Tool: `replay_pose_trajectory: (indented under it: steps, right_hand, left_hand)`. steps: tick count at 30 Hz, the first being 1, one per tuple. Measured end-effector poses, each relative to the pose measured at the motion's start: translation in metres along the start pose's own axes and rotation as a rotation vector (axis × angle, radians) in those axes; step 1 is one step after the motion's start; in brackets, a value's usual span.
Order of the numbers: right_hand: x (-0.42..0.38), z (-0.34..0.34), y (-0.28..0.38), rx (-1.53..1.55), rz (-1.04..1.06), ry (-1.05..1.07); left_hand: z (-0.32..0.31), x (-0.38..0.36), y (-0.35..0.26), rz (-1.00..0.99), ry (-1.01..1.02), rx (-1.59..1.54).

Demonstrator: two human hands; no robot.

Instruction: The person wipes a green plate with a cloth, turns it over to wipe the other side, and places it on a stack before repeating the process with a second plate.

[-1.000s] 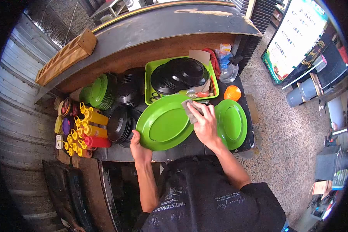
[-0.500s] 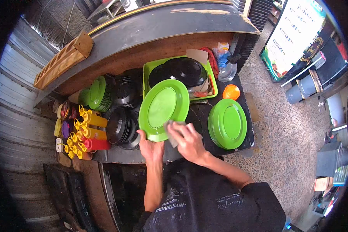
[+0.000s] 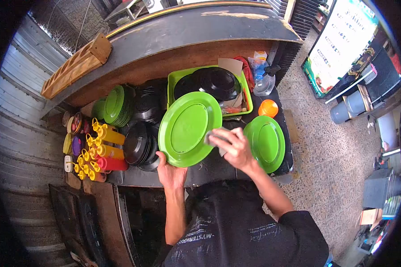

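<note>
A green oval plate [image 3: 188, 129] is held up over the counter, tilted with its inner face toward me. My left hand [image 3: 172, 174] grips its lower rim, thumb in front and the other fingers hidden behind. My right hand [image 3: 237, 150] is closed on a small greyish cloth [image 3: 216, 137] at the plate's right edge. To the right, a stack of green oval plates [image 3: 268, 142] lies on the counter, close to my right hand. Stacked black plates [image 3: 138, 143] stand left of the held plate.
Behind the plate is a green tray [image 3: 170, 91] with black dishes [image 3: 216, 83]. An orange cup [image 3: 268, 108] and a clear spray bottle [image 3: 265, 83] stand back right. Yellow squeeze bottles [image 3: 110, 137], a red squeeze bottle [image 3: 112, 164] and more green plates [image 3: 115, 104] occupy the left.
My right hand has moved right with the cloth, from the plate's lower part to its right edge. The held plate has turned slightly in my left hand.
</note>
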State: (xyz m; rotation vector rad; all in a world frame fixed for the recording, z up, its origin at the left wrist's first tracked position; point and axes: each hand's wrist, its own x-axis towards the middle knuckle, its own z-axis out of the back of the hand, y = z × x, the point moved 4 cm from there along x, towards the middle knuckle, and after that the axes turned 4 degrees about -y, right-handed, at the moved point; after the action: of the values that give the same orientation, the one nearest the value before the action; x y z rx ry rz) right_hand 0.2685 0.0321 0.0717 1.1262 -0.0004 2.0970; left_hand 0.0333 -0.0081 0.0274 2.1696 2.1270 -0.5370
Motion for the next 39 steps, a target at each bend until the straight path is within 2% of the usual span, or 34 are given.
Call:
replay_pose_trajectory:
  steps: [5, 7, 10, 15, 19, 21, 23, 25, 27, 29, 31, 34, 37, 39]
  right_hand:
    - [0.009, 0.004, -0.042, 0.024, -0.351, -0.298]
    - [0.019, 0.009, -0.039, 0.061, -0.466, -0.24]
    - [0.029, 0.0, -0.032, 0.001, -0.408, -0.132]
    - [0.046, -0.013, 0.003, 0.014, -0.316, -0.034]
    - [0.044, -0.032, 0.043, 0.137, -0.156, 0.115]
    - [0.043, -0.036, 0.066, 0.136, -0.063, 0.14]
    - [0.038, -0.04, 0.082, 0.187, -0.032, 0.168]
    - [0.029, -0.04, 0.096, 0.198, 0.061, 0.187]
    - [0.021, -0.043, 0.098, 0.197, 0.083, 0.166]
    - [0.017, -0.042, 0.089, 0.23, 0.066, 0.173]
    - [0.015, -0.036, 0.077, 0.266, 0.053, 0.181]
    - [0.012, -0.025, 0.047, 0.126, 0.023, 0.092]
    - [0.012, -0.019, 0.009, 0.057, -0.165, 0.025]
    - [0.021, -0.015, -0.013, 0.058, -0.259, -0.108]
  left_hand:
    - [-0.01, -0.009, 0.001, -0.027, 0.023, 0.227]
    - [-0.014, -0.012, 0.006, -0.039, -0.008, 0.328]
    - [-0.015, -0.014, 0.015, 0.033, -0.016, 0.38]
    - [-0.013, -0.01, 0.025, 0.018, -0.041, 0.509]
    - [-0.009, -0.009, 0.033, 0.01, -0.059, 0.629]
    - [-0.017, -0.009, 0.038, 0.047, -0.045, 0.412]
    - [-0.015, -0.006, 0.036, -0.021, -0.122, 0.325]
    - [-0.016, -0.002, 0.02, -0.138, 0.124, 0.345]
    - [-0.013, 0.001, 0.016, -0.126, 0.093, 0.326]
    - [-0.012, 0.003, 0.01, -0.138, 0.021, 0.281]
    - [-0.015, 0.005, 0.004, -0.103, 0.071, 0.219]
    - [-0.027, 0.002, -0.011, -0.121, 0.028, 0.162]
    - [-0.024, -0.001, -0.017, -0.154, -0.045, 0.183]
    - [-0.021, -0.002, -0.016, -0.151, -0.075, 0.198]
